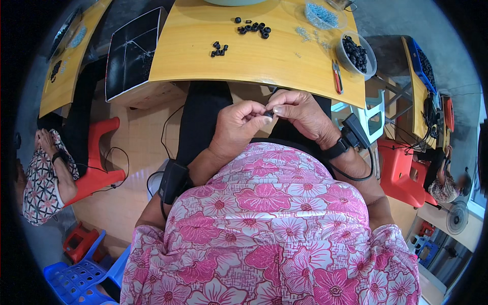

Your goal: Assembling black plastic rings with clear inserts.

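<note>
Over my lap, just in front of the table edge, both hands meet fingertip to fingertip. My left hand [240, 123] pinches a small black part [269, 114], its thumb and forefinger closed around it. My right hand [300, 113] pinches at the same spot from the other side, its fingers touching the part; these fingers hide most of it. Loose small black pieces [265, 35], like short round caps, lie in two groups on the yellow table [193, 30] beyond my hands.
A clear tub of black pieces [373, 63] stands at the table's right, near red-handled snips [337, 79]. Behind it is a dish of small clear-blue pieces [323, 16], some scattered beside it. A black-lined box [127, 56] sits left. People work at both sides.
</note>
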`<state>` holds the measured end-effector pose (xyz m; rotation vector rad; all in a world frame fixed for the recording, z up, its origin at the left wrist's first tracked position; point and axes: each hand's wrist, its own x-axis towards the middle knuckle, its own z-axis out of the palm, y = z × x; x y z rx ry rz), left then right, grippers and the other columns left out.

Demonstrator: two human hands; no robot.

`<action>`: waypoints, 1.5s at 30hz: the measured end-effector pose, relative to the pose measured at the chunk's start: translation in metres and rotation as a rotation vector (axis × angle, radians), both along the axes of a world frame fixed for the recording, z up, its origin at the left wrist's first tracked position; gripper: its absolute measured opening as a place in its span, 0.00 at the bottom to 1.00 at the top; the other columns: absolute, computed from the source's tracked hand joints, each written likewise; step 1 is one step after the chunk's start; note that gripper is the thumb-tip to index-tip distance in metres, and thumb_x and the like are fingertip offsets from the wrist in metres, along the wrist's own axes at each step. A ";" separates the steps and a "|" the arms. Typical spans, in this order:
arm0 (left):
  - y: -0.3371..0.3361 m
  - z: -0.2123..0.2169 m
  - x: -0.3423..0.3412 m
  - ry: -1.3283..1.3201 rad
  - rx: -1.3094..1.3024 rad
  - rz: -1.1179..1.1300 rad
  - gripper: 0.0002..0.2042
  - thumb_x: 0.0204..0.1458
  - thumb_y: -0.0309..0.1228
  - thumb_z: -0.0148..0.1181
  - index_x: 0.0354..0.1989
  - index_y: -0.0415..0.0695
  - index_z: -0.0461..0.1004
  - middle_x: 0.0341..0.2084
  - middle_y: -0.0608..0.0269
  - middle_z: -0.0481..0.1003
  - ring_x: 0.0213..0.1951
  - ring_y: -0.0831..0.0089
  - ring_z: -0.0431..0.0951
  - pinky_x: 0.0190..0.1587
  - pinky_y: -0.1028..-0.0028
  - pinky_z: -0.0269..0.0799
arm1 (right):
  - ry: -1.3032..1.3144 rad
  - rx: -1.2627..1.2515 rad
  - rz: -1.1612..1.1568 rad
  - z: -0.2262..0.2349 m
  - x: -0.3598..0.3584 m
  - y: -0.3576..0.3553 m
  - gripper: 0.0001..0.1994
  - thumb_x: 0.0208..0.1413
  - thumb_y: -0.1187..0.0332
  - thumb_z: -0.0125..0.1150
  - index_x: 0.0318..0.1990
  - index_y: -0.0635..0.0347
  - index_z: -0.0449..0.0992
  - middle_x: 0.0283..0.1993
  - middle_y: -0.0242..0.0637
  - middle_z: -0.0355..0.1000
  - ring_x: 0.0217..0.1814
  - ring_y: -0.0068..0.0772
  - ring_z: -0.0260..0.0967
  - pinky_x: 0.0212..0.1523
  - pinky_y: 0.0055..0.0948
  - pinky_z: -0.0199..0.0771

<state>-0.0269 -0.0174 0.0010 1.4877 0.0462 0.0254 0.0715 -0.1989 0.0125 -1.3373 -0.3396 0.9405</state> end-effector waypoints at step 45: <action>0.005 -0.005 0.004 -0.091 0.117 0.066 0.04 0.50 0.21 0.64 0.34 0.37 0.77 0.25 0.69 0.71 0.28 0.84 0.68 0.30 0.81 0.64 | -0.259 -0.120 -0.209 0.002 -0.022 0.012 0.09 0.60 0.71 0.59 0.41 0.69 0.79 0.31 0.34 0.76 0.33 0.20 0.72 0.36 0.20 0.74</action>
